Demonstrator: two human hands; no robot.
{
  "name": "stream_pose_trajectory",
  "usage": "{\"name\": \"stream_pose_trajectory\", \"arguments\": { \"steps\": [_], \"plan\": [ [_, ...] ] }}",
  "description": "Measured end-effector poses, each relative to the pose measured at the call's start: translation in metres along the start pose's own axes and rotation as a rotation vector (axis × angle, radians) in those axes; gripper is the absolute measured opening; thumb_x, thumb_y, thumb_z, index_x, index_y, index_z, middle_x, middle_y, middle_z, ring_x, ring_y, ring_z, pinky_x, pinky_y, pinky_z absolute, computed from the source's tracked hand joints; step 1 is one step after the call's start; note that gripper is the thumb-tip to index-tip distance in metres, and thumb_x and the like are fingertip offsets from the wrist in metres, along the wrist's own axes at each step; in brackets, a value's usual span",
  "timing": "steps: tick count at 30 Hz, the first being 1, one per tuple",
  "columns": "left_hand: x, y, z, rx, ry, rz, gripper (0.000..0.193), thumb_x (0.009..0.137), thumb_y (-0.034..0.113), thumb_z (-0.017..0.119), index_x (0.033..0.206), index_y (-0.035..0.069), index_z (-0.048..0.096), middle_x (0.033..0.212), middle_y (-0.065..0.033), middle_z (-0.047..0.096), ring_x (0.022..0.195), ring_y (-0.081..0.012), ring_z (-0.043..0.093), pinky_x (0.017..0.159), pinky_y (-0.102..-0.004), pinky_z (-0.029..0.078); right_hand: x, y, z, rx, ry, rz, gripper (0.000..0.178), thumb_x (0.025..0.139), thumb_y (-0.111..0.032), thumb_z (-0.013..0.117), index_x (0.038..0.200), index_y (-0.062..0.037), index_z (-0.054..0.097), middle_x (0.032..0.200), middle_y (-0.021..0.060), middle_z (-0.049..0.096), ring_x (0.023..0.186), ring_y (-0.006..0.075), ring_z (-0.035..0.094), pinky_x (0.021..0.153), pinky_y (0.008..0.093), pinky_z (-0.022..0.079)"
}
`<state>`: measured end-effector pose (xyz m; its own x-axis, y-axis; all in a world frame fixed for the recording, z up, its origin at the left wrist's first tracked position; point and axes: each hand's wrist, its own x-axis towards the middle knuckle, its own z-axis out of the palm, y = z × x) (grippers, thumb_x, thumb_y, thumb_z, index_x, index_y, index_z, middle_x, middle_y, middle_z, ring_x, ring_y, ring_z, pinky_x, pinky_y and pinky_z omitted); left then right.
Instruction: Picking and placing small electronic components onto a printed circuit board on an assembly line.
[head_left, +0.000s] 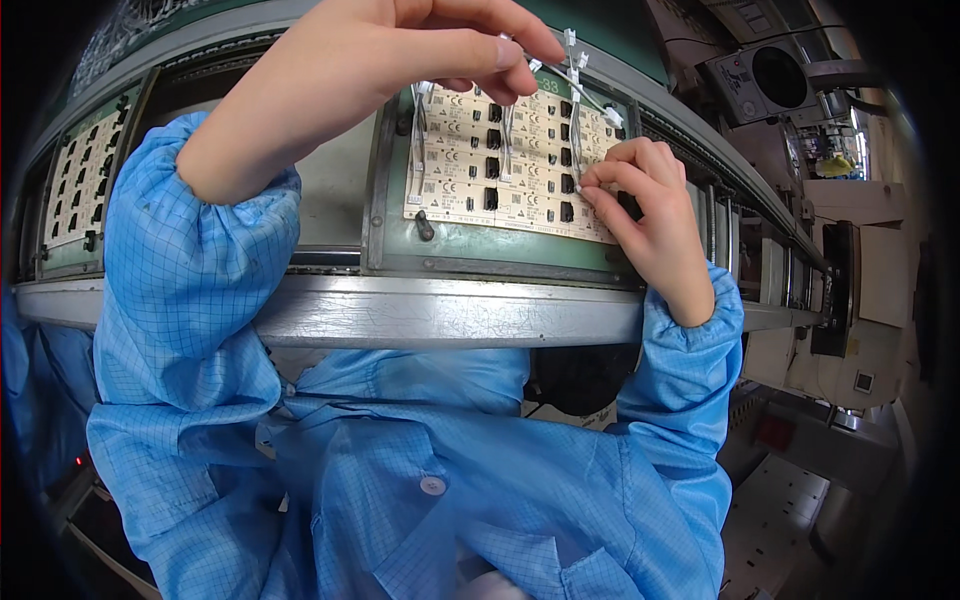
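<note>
A pale panel of circuit boards point(455, 163) lies in a green carrier frame point(480, 245) before me, with black parts and short cables ending in white plugs on it. My left hand point(450, 50) is raised over the panel's far edge, its thumb and fingers closed around a short cable point(590, 100) whose white plug hangs to the right. Over the panel's near right part, my right hand point(645, 195) pinches a small white plug point(579, 188) between thumb and forefinger, touching or just above the board. The fingers partly hide that plug.
A metal rail point(460, 312) runs along the near side of the conveyor. A second green carrier with boards point(85, 175) stands at the left. Another rail point(740, 180) slants along the right, beyond which stands a grey machine with a round black opening point(778, 78).
</note>
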<state>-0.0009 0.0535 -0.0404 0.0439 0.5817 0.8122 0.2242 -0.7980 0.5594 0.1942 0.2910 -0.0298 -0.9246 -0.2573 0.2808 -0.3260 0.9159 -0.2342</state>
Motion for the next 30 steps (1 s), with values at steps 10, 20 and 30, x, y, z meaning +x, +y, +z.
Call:
{"name": "stream_pose_trajectory", "arguments": {
  "steps": [10, 20, 30],
  "plan": [
    [0.022, 0.058, 0.036, -0.006, 0.478, -0.893, 0.026, 0.100, 0.008, 0.064, 0.122, -0.006, 0.069, 0.103, -0.0107, 0.074, 0.098, -0.0152, 0.068, 0.091, -0.0275, 0.054, -0.006, 0.003, -0.002, -0.018, -0.031, 0.018, 0.015, 0.084, -0.005, 0.074, 0.098, -0.0032, 0.070, 0.101, 0.0093, 0.060, 0.099, 0.0284, 0.055, 0.089, 0.0370, 0.044],
    [0.024, 0.059, 0.038, 0.033, 0.478, -0.919, 0.026, 0.100, 0.007, 0.063, 0.122, -0.007, 0.069, 0.103, -0.0114, 0.074, 0.098, -0.0158, 0.068, 0.092, -0.0280, 0.055, -0.005, 0.001, -0.001, -0.022, -0.035, 0.014, 0.017, 0.083, -0.003, 0.075, 0.099, -0.0023, 0.069, 0.103, 0.0099, 0.060, 0.099, 0.0291, 0.055, 0.088, 0.0365, 0.046],
    [0.008, 0.018, 0.021, -0.262, 0.110, -0.111, 0.026, 0.099, 0.007, 0.064, 0.121, -0.007, 0.069, 0.102, -0.0112, 0.074, 0.096, -0.0154, 0.068, 0.091, -0.0279, 0.055, -0.005, 0.000, -0.002, -0.069, -0.041, 0.008, 0.017, 0.083, -0.003, 0.075, 0.099, -0.0021, 0.069, 0.103, 0.0103, 0.061, 0.099, 0.0285, 0.056, 0.087, 0.0365, 0.047]
  ]
}}
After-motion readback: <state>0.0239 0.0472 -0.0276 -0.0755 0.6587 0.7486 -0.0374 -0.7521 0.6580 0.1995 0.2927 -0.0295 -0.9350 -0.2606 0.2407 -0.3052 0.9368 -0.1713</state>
